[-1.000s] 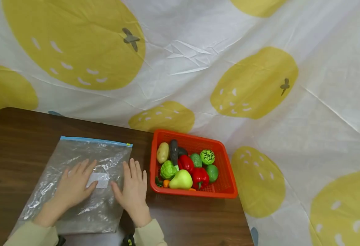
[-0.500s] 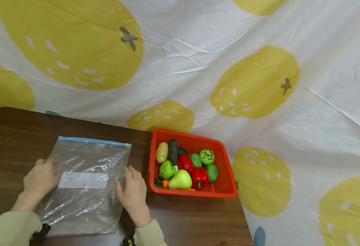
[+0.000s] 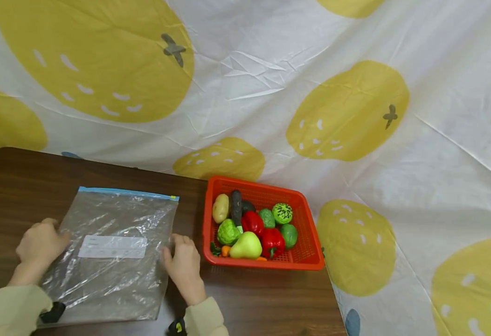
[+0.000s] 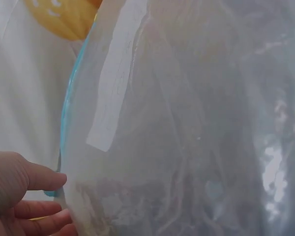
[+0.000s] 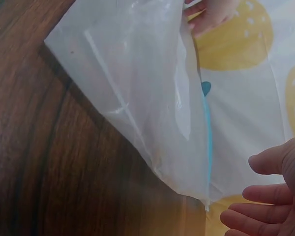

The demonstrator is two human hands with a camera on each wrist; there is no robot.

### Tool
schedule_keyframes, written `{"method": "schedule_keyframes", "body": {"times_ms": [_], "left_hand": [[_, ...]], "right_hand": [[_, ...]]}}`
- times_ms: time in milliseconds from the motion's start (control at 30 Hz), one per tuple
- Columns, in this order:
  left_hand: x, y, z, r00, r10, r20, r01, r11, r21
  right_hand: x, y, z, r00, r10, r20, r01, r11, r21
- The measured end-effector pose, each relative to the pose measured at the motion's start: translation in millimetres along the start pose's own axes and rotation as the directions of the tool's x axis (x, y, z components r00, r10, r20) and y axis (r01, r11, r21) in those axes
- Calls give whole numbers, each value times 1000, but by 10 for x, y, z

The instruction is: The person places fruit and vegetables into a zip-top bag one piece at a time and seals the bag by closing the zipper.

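A clear zip bag (image 3: 115, 289) with a blue zip strip (image 3: 127, 192) and a white label (image 3: 113, 247) lies flat on the table. My left hand (image 3: 41, 245) is at its left edge; in the left wrist view that hand (image 4: 24, 194) has thumb and fingers apart, fingertips at the margin of the bag (image 4: 187, 123). Beside the right edge is my right hand (image 3: 184, 263), fingers bent. From the right wrist, the right hand (image 5: 273, 194) looks relaxed and apart from the bag (image 5: 132, 93), holding nothing. Whether the left fingertips touch the plastic is hard to tell.
A red basket (image 3: 266, 265) stands right of the bag, holding several toy-like vegetables and fruits, among them a green pear (image 3: 246, 246), a red pepper (image 3: 272, 242) and a potato (image 3: 221, 208). Behind the wooden table (image 3: 262, 298) hangs a lemon-print cloth (image 3: 237, 107).
My left hand has slid left from the middle of the bag to its left edge, uncovering the label. The right hand has drawn slightly back, its fingers more bent. The basket stays put.
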State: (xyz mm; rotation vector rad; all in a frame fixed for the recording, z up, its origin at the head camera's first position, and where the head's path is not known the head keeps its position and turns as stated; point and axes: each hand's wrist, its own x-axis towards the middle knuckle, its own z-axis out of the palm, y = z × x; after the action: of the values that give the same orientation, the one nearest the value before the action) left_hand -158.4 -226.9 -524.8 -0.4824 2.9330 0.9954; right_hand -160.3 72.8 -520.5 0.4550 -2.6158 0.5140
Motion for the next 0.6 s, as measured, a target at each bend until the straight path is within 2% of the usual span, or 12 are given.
{"method": "schedule_keyframes", "body": {"times_ms": [200,333,433,600], "left_hand": [[-15,-14,-26,1000,-18,8,18,1000,-1],[-17,-8,-31,999,-52,-2,52,998,-42],[-14,-21,4,998,-44,-54,38,994,-102],[-48,70,1,981,25,-195,-68,974,-214]], "right_hand": [[-8,4,-15,999,33,25,-34,999,9],[-6,2,-21,999,34,23,-34,999,1],[-3,6,-25,1000,22,10,-22,1000,-4],[4,16,-28,1000,4,-3,-4,1000,-7]]}}
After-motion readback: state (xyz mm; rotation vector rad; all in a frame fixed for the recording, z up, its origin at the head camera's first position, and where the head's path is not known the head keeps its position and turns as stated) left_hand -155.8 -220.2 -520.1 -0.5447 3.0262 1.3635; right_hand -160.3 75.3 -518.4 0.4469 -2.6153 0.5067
